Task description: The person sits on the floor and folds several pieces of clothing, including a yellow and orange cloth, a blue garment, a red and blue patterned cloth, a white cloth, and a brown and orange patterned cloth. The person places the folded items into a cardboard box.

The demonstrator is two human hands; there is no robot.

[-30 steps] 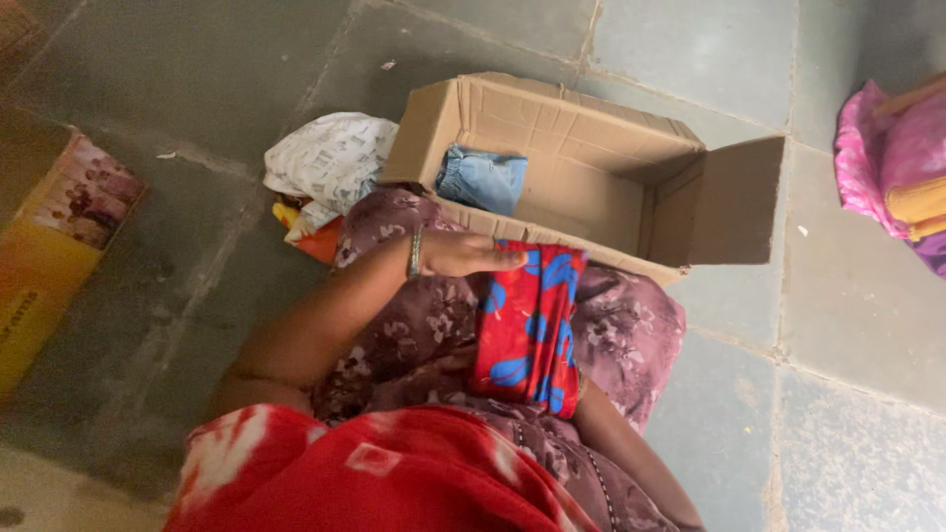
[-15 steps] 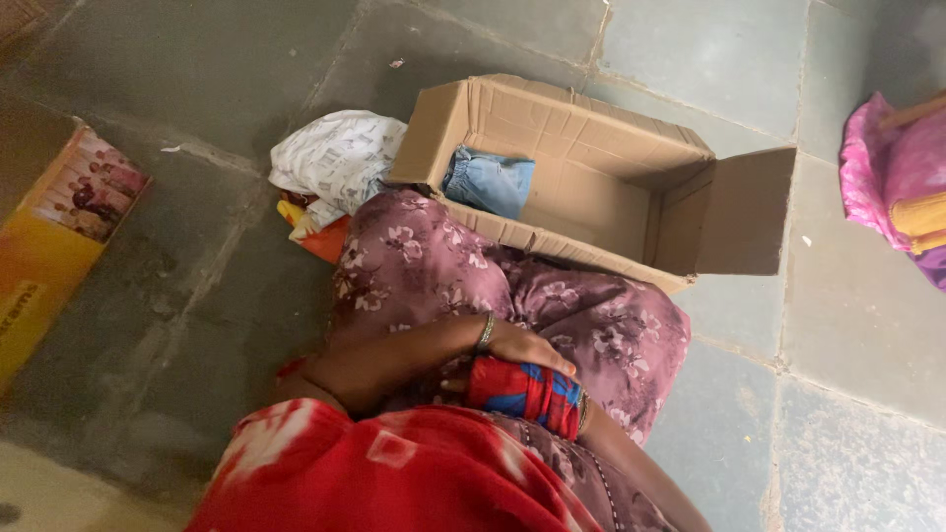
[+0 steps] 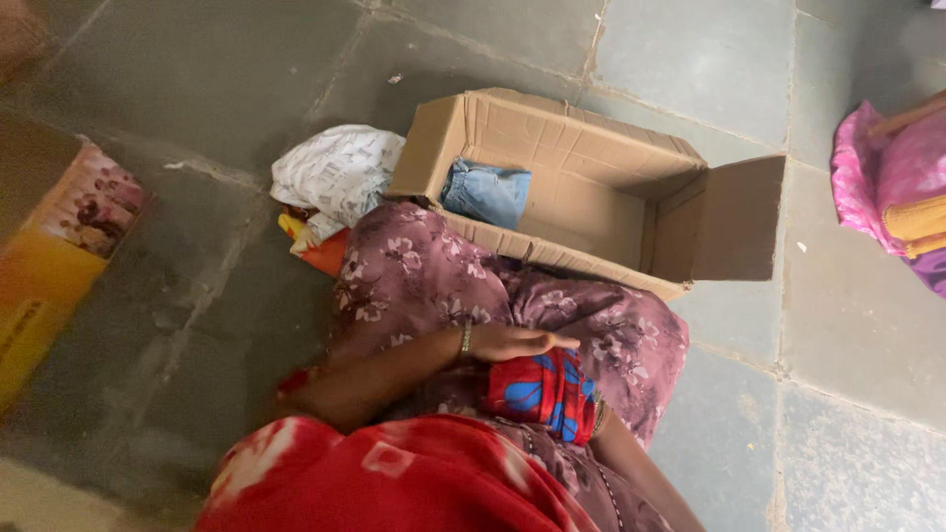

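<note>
Left hand flat on folded red-blue cloth in lap, right hand hidden, grip untellable; box holding only denim.

My left hand lies flat, palm down, fingers straight and pointing right. A bangle rings the wrist, and the forearm slants down-left, elbow bent close to my body. My right hand is hidden; only its forearm shows, rising from the lower right.
</note>
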